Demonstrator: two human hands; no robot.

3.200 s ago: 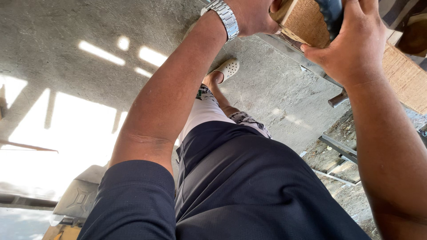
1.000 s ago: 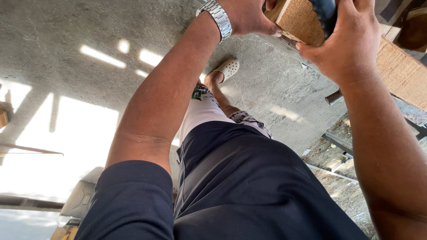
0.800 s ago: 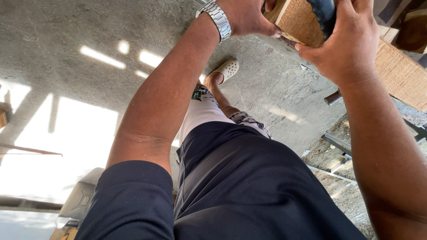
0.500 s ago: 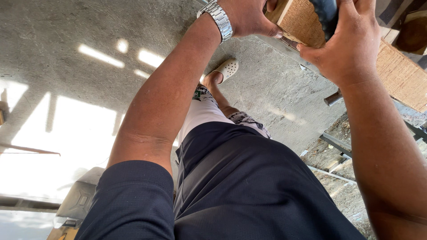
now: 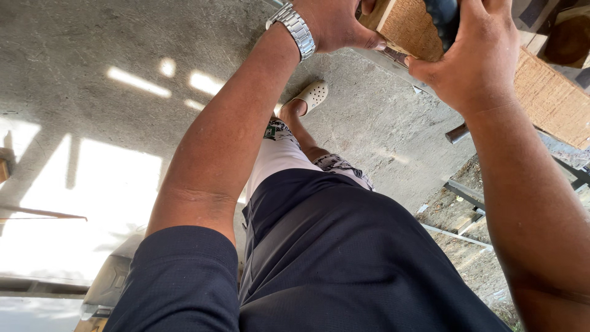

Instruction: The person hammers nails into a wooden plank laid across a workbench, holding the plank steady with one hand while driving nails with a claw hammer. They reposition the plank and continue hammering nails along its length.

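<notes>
My left hand (image 5: 335, 24), with a silver watch on its wrist, grips the near left side of a tan wooden block (image 5: 409, 27) at the top edge of the view. My right hand (image 5: 476, 58) wraps round the block's right side, with its fingers closed over a dark blue object (image 5: 442, 15) pressed against the block. Most of that object and the top of the block are cut off by the frame. Both arms reach up and forward over my dark shirt and shorts.
Below is a grey concrete floor (image 5: 92, 43) with bright sun patches. My foot in a white perforated clog (image 5: 312, 95) stands on it. A chipboard panel (image 5: 550, 98) lies at the right, above a metal frame (image 5: 467, 192) and rubble.
Almost nothing differs. Both hands stay closed on the block and the dark object, and the view has only wobbled slightly.
</notes>
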